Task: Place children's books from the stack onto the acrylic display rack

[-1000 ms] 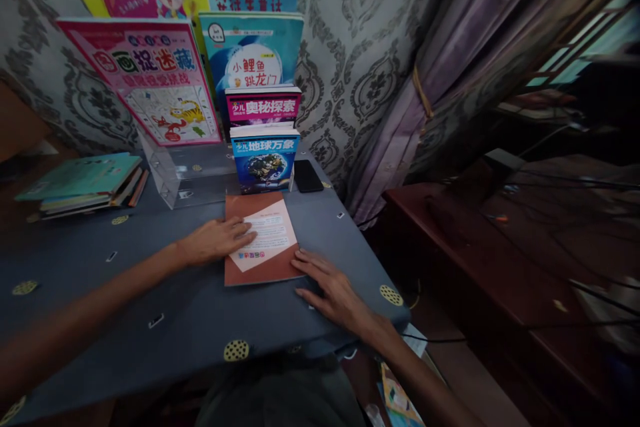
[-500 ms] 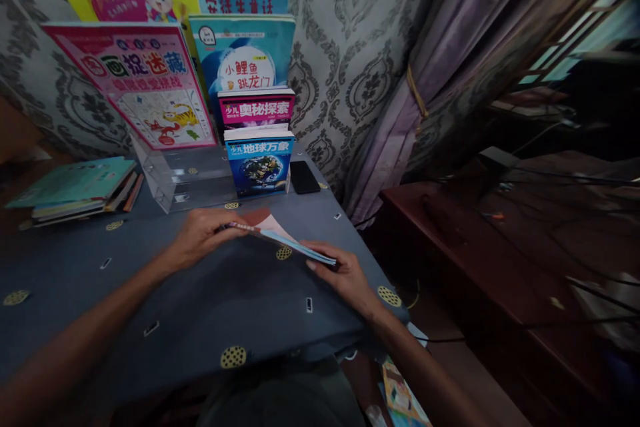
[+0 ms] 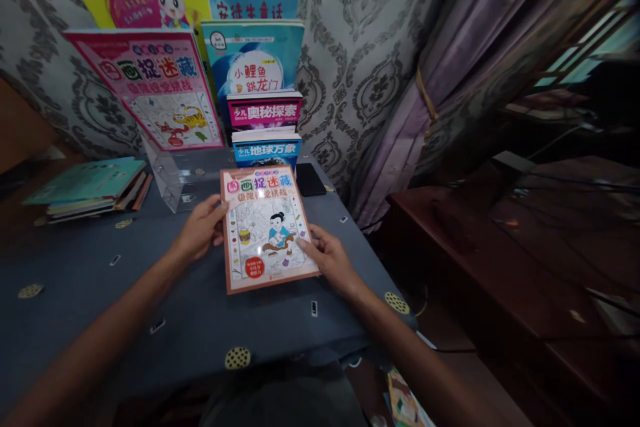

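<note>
Between my hands is a thin picture book (image 3: 265,240) with an orange-brown border, its front cover facing me and tilted back. My left hand (image 3: 203,227) grips its left edge, thumb on the cover. On the lower right edge my right hand (image 3: 327,257) is closed the same way; the fingers behind the book are hidden. Just behind it, a small blue book (image 3: 267,149) stands upright, its lower part covered. A magenta-titled book (image 3: 265,111) and a teal book (image 3: 255,47) rise in steps behind that one. To their left leans a pink picture book (image 3: 155,90) on a clear stand (image 3: 167,180).
A stack of books (image 3: 95,187) lies at the left of the cloth-covered table (image 3: 195,320). A black phone (image 3: 311,179) rests right of the stand. Beyond the table's right edge are a purple curtain (image 3: 395,107) and a dark red cabinet (image 3: 450,240) with cables.
The book in my hands has turned from nearly edge-on, so its front cover now faces me. It now hides the lower part of the blue book. The view has shifted slightly.
</note>
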Demonstrator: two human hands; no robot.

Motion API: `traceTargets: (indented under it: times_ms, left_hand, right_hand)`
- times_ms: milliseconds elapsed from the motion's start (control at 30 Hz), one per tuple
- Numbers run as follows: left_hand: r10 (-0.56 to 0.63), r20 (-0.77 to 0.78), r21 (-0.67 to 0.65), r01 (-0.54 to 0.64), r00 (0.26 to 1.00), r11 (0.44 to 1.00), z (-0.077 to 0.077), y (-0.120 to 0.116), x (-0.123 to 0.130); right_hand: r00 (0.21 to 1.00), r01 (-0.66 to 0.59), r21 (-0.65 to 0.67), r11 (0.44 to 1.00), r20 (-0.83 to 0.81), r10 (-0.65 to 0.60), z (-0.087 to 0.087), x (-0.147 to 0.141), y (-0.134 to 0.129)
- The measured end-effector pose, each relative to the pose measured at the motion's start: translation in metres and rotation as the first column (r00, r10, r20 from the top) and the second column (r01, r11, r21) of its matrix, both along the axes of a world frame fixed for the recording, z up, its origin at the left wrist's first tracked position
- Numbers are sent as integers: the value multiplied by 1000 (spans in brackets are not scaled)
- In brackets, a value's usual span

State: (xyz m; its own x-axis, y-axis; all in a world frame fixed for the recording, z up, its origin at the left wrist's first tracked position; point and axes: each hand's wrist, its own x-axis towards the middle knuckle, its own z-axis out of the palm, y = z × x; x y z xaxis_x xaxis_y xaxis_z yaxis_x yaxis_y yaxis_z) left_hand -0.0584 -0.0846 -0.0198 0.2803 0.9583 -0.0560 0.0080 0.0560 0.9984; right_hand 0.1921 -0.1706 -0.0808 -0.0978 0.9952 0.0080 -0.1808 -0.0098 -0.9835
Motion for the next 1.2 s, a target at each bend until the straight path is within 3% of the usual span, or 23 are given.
traceTargets:
  times_ms: [100,167,267,400,467,567,600,633,667,733,800,867,933,1033,1200]
  left_hand:
    - [-57,-77,-176,42,995,983,-31,5,-4]
    - [-115,-152,-207,82,982,975,-45,8,-8]
    - [-168,-272,-155,129,948,979,-56,12,-13]
    - [-100,-481,8,118,871,993,-58,16,-22]
    - [-5,-620,188,154,785,970,-57,15,-26]
    - [210,-740,458,250,638,853,-60,11,-27]
    - [266,-748,515,279,608,811,-61,10,-27]
    - [302,-748,552,303,591,777,-64,9,-26]
    - [315,-749,571,326,583,753,-66,9,-25]
    - [299,-760,566,360,577,742,-72,8,-24]
    - [272,-778,540,382,566,751,-76,9,-25]
    - [261,-792,526,399,552,751,-77,9,-26]
    - [263,-797,526,411,543,745,-77,9,-28]
    - [249,-806,514,427,537,744,-73,9,-29]
    - [242,-810,511,441,534,738,-71,9,-29]
  right_hand:
    - [998,-6,-91,996,58,11,-16,2,-1]
    - [991,-15,-106,994,129,29,-23,4,-1]
    - [973,-24,-112,993,225,49,-28,5,0]
    - [931,-55,-129,990,353,97,-22,12,2]
    - [824,-30,-78,997,563,69,-14,19,3]
    - [466,62,131,989,873,-145,1,30,8]
    - [363,67,188,980,910,-200,6,30,11]
    - [308,51,226,973,923,-231,11,28,14]
    - [303,12,251,968,922,-243,15,24,19]
    - [397,-133,293,947,891,-220,19,7,33]
    - [505,-290,350,891,847,-168,19,-17,51]
    - [535,-434,361,826,841,-87,15,-44,71]
    - [522,-527,335,781,853,-13,9,-69,92]
    - [460,-583,277,764,887,29,0,-93,115]
    - [406,-600,231,766,913,43,-7,-96,127]
